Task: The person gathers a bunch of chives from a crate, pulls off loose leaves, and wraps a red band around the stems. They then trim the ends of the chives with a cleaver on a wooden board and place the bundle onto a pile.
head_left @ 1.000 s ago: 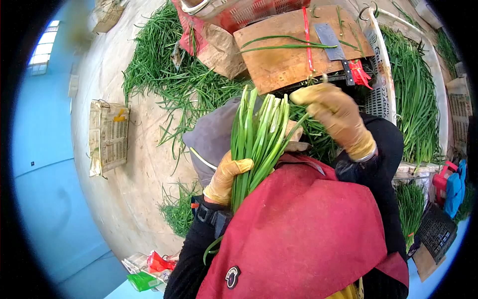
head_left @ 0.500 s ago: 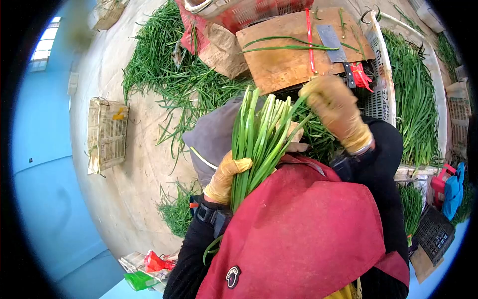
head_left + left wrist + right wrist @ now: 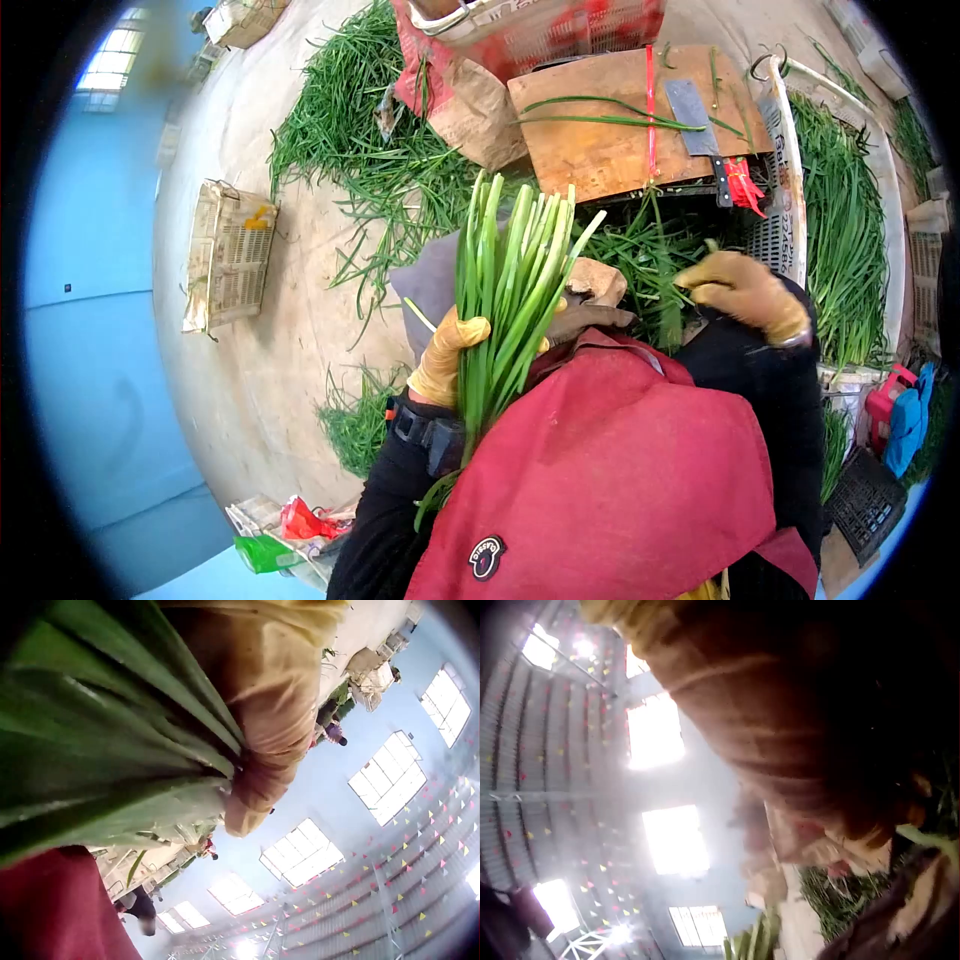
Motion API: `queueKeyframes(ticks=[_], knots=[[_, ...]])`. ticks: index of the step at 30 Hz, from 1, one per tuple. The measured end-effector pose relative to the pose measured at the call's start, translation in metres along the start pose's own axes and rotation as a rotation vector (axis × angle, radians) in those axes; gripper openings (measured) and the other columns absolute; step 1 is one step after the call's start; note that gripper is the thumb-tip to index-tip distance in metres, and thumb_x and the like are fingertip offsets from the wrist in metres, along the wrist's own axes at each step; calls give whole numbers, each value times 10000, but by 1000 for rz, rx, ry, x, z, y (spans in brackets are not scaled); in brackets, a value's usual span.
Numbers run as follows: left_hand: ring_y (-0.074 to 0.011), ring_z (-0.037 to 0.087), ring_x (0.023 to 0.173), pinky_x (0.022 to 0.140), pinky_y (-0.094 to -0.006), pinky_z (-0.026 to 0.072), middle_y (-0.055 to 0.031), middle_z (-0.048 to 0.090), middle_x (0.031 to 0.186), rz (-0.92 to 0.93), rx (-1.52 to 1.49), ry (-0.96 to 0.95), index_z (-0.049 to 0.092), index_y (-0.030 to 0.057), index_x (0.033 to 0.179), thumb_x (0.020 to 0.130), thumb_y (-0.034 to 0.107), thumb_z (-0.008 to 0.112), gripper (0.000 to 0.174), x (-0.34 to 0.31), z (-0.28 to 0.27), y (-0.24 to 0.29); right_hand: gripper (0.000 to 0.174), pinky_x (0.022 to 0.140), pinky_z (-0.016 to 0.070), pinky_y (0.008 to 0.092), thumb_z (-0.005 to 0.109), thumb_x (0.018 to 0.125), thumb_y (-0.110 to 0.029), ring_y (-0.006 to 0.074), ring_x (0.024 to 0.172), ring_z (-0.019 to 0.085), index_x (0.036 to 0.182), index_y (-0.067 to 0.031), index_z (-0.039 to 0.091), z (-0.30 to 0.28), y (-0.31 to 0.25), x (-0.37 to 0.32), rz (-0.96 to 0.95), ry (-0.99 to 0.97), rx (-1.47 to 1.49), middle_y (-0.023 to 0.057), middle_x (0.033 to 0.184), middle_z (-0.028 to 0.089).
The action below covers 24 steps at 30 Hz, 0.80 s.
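My gloved left hand [image 3: 452,350] grips a thick bunch of Chinese chives [image 3: 510,270], pale stem ends up, against the red apron [image 3: 610,450]. In the left wrist view the broad green leaves [image 3: 112,727] fill the space beside the gloved fingers [image 3: 277,735]. To the right, over the dark trouser leg, my gloved right hand [image 3: 745,292] is apart from the bunch with fingers curled. It pinches a loose chive stalk, whose pale end [image 3: 928,837] shows at the fingertips in the right wrist view. Loose chive leaves [image 3: 640,255] lie between the hands.
Ahead stands a wooden board [image 3: 580,150] bearing a cleaver [image 3: 692,118], a red strip [image 3: 651,120] and loose leaves. Red ties [image 3: 742,185] lie beside it. A white crate [image 3: 850,240] of chives is at right, a chive heap [image 3: 340,110] and another crate [image 3: 228,255] at left.
My right hand has moved from beside the stem ends down and right, away from the bunch. The left hand keeps its grip on the bunch. The head view has shifted slightly.
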<state>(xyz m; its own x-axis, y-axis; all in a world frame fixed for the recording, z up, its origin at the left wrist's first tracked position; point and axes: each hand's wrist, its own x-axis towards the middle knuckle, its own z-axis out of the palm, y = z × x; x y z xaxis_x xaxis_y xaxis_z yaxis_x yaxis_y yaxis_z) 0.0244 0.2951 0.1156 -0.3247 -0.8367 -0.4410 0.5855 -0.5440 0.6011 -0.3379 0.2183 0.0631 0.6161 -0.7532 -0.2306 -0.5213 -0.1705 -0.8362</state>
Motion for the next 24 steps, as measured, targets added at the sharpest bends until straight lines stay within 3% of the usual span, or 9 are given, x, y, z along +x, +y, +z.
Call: queueKeyframes(ticks=[3,7,8,11,15,17,19,22,24], knots=[[-304,661,920,799,-364,563,-304,546,1235,-75,17,-59,438,-30,1350,685,337,755,823,-1,-10,1,545,996,396,341,554,930,-389,198,1181,532,1348,-45,500,27,-7,40,-123,95,329,130,1297,571],[-346,647,957,820,-429,550,-325,527,1244,-125,-69,-152,404,-36,1373,693,331,746,845,2,6,-6,621,1012,382,358,413,977,-507,207,1220,500,1404,-56,435,30,-20,101,-239,278,1114,93,1390,496],[-355,643,961,833,-421,543,-335,516,1252,-140,-73,-178,378,-31,1391,703,347,741,866,3,0,-10,644,1019,373,351,412,969,-531,205,1222,491,1403,-55,437,33,-22,106,-241,204,916,91,1395,489],[-350,649,940,844,-394,542,-339,507,1263,-195,-123,-225,356,-27,1406,711,363,736,883,7,3,-9,697,1017,375,345,414,941,-594,211,1212,481,1390,-62,458,58,-62,110,-241,-81,1177,100,1386,494],[-345,659,933,850,-366,545,-335,505,1271,-202,-74,-217,342,-22,1413,703,365,749,905,10,1,-6,809,1006,408,389,393,906,-670,225,1217,492,1448,-72,346,45,-33,117,-305,15,1382,111,1401,474],[-342,659,943,848,-369,547,-329,513,1264,-187,-59,-218,352,-21,1408,695,370,755,908,10,-2,-4,777,974,439,388,371,923,-648,219,1205,513,1444,-74,328,39,-15,101,-108,208,1407,123,1410,458],[-339,659,951,845,-370,549,-322,522,1258,-183,-51,-210,363,-20,1401,687,375,760,908,12,-4,0,740,965,444,373,354,940,-627,209,1199,518,1436,-78,343,52,6,86,-62,114,1426,116,1414,456],[-317,661,940,841,-370,546,-286,561,1220,-209,-34,-164,406,-20,1372,670,371,771,882,13,1,4,602,940,460,345,477,960,-443,170,1139,543,1431,-86,363,82,-15,78,-25,-46,1143,79,1328,523],[-308,650,950,876,-373,518,-251,553,1238,-213,26,-193,410,-41,1355,696,370,772,857,17,4,4,708,988,427,370,571,896,-481,187,1190,512,1430,-68,359,91,-31,73,6,-238,1381,83,1329,518]])
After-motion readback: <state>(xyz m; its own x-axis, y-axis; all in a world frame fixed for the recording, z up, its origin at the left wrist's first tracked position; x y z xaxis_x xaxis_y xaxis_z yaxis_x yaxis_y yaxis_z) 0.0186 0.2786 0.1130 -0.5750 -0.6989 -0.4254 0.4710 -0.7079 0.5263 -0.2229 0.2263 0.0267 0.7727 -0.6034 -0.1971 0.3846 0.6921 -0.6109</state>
